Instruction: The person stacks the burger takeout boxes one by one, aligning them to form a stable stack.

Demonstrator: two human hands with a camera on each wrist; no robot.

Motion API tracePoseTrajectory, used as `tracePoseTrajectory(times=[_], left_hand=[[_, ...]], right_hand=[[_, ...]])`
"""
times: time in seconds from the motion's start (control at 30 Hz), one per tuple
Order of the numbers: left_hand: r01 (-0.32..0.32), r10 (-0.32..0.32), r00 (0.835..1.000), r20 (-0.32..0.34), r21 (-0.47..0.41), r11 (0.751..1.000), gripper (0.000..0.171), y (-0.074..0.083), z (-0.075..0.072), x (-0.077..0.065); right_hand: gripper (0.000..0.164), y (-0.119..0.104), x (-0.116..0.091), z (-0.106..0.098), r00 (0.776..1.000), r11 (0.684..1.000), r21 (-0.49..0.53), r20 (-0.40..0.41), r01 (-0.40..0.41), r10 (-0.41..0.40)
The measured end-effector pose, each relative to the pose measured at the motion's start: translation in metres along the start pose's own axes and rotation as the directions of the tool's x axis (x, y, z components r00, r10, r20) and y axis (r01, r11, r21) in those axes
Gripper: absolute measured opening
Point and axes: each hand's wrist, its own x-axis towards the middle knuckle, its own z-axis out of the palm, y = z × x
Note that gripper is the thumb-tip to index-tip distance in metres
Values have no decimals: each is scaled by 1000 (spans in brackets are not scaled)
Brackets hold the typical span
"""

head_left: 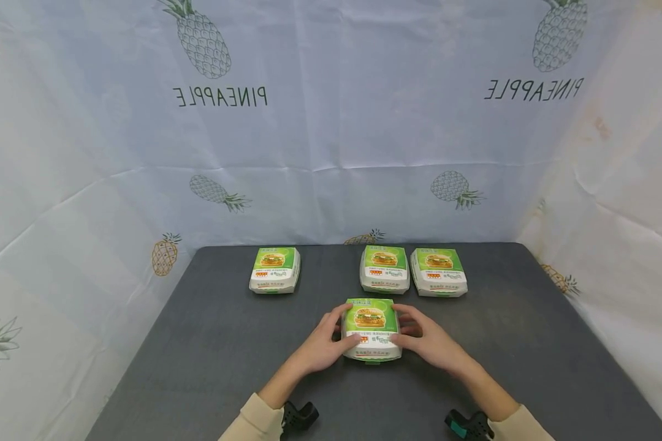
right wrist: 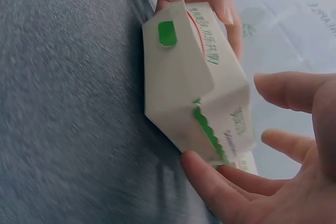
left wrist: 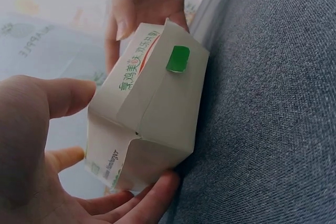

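A hamburger box, white with a green lid panel and a burger picture, stands on the dark table between both hands. My left hand holds its left side, with the thumb at the front corner and the index finger at the back corner of the lid. On the opposite side my right hand holds it in a mirrored way. In the left wrist view the box's front shows a green tab. From the right wrist, the lower fingers meet the box's side, and the thumb is close to its upper corner.
Behind the hands, similar hamburger boxes stand in a row: one at the left, one near the middle and one at the right. The dark table ends at a white cloth printed with pineapples.
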Motion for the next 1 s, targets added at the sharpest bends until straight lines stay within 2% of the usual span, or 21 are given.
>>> tracePoseTrajectory(times=[0.2, 0.47, 1.0], left_hand=[[-13, 13, 1000, 3, 1, 1000, 67, -1, 0, 0], [-19, 18, 1000, 10, 10, 1000, 68, -1, -1, 0], [-4, 4, 1000, 8, 17, 1000, 68, -4, 1, 2]], right_hand=[[67, -8, -5, -13, 996, 984, -173, -72, 40, -53], [64, -12, -9, -33, 971, 946, -301, -163, 120, -174], [65, -9, 5, -76, 919, 877, -478, -324, 46, -225]])
